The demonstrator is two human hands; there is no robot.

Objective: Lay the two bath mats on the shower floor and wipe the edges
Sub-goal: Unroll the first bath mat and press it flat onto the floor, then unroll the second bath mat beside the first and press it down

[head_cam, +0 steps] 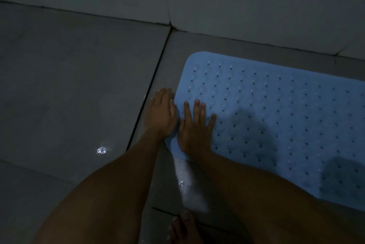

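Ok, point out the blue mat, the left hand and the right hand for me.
blue mat (276, 109): head view, on its dotted top surface, mid-mat.
left hand (161, 113): head view, back of the hand, at the mat's left edge.
right hand (194, 127): head view, back of the hand, flat on the mat.

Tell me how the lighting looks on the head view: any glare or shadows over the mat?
Head view: dim overall; glare spots on the wet floor; soft shadows on the blue mat right of the right hand; left hand at the mat's edge, slightly soft but readable.
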